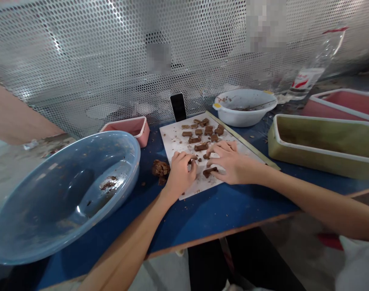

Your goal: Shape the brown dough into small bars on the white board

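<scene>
Several small brown, clay-like blocks (pixel 201 148) lie in loose rows on a white sheet (pixel 172 141) in front of me. My left hand (pixel 181 171) is over the sheet's left side, fingers curled, with a small dark brown lump (pixel 189 161) showing between thumb and fingers. My right hand (pixel 231 165) reaches in from the right with its fingers apart. Its fingertips touch or hover over a brown piece (pixel 208 173) near the sheet's front; contact is hard to tell. Beside my left wrist, on the blue table, sits a rough brown clump (pixel 160 168).
A big blue basin (pixel 66 161) stands left, with a pink box (pixel 143 133) behind it. A phone (pixel 178 107) leans against the perforated metal screen. A pale strip (pixel 248 145) edges the sheet. Rightward are a white basin (pixel 242 117), green trough (pixel 321 151), pink trough (pixel 324 99) and bottle (pixel 307 81).
</scene>
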Available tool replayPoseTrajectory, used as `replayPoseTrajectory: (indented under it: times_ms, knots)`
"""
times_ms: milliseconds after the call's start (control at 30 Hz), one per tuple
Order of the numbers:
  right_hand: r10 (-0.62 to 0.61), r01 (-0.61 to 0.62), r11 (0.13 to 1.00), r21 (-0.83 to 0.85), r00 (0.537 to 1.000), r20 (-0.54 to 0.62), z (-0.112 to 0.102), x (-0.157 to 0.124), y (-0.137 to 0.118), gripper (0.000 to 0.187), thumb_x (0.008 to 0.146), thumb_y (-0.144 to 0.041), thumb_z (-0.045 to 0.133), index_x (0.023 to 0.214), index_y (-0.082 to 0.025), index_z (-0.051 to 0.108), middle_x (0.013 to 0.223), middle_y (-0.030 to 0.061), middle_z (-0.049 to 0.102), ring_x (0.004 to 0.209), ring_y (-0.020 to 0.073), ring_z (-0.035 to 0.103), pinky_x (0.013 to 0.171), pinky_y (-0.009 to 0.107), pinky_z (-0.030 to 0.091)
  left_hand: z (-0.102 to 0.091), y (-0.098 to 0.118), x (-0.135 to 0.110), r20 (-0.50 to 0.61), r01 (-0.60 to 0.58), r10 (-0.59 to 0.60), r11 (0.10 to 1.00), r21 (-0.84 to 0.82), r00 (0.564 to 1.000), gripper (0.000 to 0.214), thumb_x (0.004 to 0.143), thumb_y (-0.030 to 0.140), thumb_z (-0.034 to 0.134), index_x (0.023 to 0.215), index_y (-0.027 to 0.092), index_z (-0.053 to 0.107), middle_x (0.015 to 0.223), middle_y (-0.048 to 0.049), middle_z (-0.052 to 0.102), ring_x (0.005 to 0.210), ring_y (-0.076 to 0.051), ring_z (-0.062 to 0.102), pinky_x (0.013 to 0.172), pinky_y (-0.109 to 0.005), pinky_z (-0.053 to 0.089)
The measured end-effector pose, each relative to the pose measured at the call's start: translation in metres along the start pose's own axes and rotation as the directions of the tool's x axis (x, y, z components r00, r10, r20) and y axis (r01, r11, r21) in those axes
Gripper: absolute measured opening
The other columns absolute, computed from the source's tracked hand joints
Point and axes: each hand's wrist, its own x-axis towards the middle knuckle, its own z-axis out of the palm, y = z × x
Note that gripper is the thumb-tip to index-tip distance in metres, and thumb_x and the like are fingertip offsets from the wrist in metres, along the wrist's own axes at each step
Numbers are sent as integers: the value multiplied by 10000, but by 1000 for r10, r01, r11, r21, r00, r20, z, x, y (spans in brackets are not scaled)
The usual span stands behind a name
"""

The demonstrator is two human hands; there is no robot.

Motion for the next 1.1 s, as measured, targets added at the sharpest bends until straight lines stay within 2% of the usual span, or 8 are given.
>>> replayPoseTrajectory:
  times_ms: [233,400,500,600,767,900,1100]
  knots:
    - [-40,37,990,-137,999,-14,12,1,-4,130,994,-274,656,964,-193,753,1369,172,641,1242,387,517,954,505,346,2,2,-1,-17,-8,9,1000,8,1000,181,1010,127,560,1000,197,727,925,-84,669,986,-294,563,927,-469,520]
    - [-57,52,989,-137,998,-31,19,0,-1,145,1008,-243,635,925,-205,747,1343,152,659,1225,364,513,937,489,327,5,2,-3,-48,-6,6,1000,6,999,196,996,103,556,1013,196,728,964,-92,690,1017,-302,563,945,-468,521]
    - [-78,64,984,-168,994,-74,17,1,-2,155,1023,-246,644,915,-206,747,1313,149,678,1228,356,521,932,479,323,5,2,-3,-115,8,-9,1000,-12,993,215,996,98,548,1060,200,725,997,-91,711,1023,-295,580,939,-450,517]
    - [-153,114,947,-300,982,-110,12,5,-4,120,1037,-233,649,987,-194,750,1370,153,681,1285,356,519,979,491,325,1,1,-1,-201,22,-32,998,-50,979,215,989,104,554,1064,216,721,1012,-79,735,1005,-280,605,930,-437,512]
    - [-286,152,860,-488,935,-212,19,21,-6,98,1042,-204,649,1053,-208,746,1389,112,710,1297,333,508,1019,492,291,-8,-2,4,-333,84,-122,988,-128,935,232,967,100,527,1016,224,717,1010,-62,766,978,-259,654,962,-443,501]
    - [-328,152,851,-503,902,-281,36,35,-7,127,1050,-180,632,995,-212,742,1313,95,743,1300,310,503,1025,482,271,-12,-5,7,-387,141,-216,967,-213,897,278,920,73,524,1046,236,711,985,-46,773,955,-238,676,984,-426,503]
    - [-280,178,885,-430,942,-185,46,37,-10,205,1045,-102,583,997,-213,748,1332,89,748,1318,309,519,998,485,281,-13,-5,7,-399,154,-228,966,-208,888,270,937,87,507,1071,233,691,1009,-48,774,938,-234,680,1046,-460,495]
